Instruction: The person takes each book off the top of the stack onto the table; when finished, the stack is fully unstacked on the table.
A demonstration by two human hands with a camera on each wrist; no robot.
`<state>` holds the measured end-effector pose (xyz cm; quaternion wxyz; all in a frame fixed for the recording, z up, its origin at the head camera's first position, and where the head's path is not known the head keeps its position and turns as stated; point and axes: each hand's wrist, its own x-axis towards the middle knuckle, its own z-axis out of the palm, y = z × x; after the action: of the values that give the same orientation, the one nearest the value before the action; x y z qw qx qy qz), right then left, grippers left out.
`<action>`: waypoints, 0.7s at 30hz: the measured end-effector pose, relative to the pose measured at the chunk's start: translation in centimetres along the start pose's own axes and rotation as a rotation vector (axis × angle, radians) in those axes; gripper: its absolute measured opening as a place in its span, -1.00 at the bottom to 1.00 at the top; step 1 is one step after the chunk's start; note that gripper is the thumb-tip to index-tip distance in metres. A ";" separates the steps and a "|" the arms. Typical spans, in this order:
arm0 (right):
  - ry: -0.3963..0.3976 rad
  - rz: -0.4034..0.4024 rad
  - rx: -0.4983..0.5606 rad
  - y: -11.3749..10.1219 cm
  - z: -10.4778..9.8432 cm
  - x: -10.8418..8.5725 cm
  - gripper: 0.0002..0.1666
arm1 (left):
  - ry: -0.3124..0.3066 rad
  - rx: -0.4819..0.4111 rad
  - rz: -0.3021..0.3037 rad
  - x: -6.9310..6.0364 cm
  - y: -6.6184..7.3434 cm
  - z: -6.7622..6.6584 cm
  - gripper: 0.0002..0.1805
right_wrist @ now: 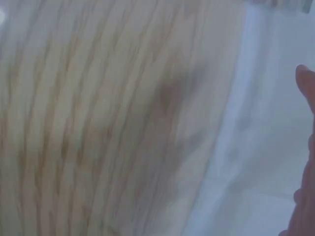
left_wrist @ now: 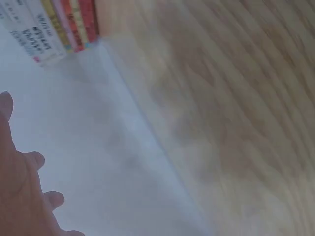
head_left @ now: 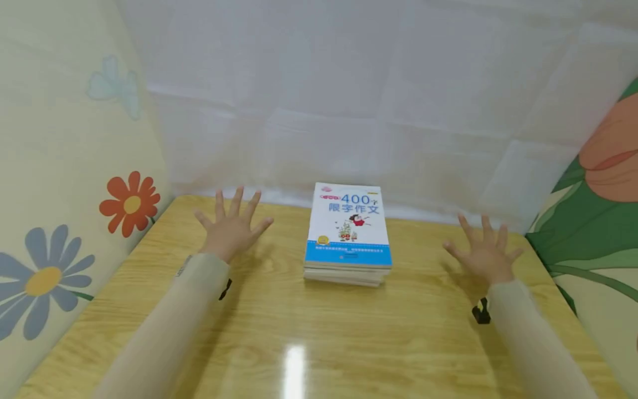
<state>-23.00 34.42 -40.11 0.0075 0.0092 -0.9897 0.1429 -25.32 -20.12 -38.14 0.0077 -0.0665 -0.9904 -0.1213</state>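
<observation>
A stack of several books [head_left: 349,227] lies on the wooden table, the top one with a white and blue cover. To its left, my left hand [head_left: 231,230] is held with fingers straight and spread, holding nothing. On the other side my right hand [head_left: 485,256] has its fingers spread too, and it holds nothing. Neither hand touches the books. In the left wrist view, the book spines [left_wrist: 54,27] show at the top left and part of the left hand [left_wrist: 22,187] at the left edge. The right wrist view has part of the right hand [right_wrist: 306,182] at its right edge.
The wooden table [head_left: 299,321] ends at a white cloth [head_left: 339,100] behind the books. A cream panel [head_left: 50,155] with printed flowers stands at the left, and another panel [head_left: 608,221] with a large flower and leaves at the right.
</observation>
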 end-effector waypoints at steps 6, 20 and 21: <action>0.074 -0.050 0.127 -2.1 -0.3 -1.3 0.01 | 0.068 -0.049 0.013 -1.4 1.8 -0.7 -0.08; 0.237 -0.076 0.881 -8.3 2.1 -2.3 -0.38 | 0.208 -0.617 0.163 -3.0 6.9 1.5 -0.31; 0.234 -0.073 0.921 -8.7 2.4 -2.2 -0.40 | 0.193 -0.653 0.160 -3.1 7.2 1.7 -0.33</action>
<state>-20.60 25.46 -40.04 0.1192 0.0302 -0.8149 0.5664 -21.30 -13.21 -38.20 0.0890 -0.1310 -0.8856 -0.4366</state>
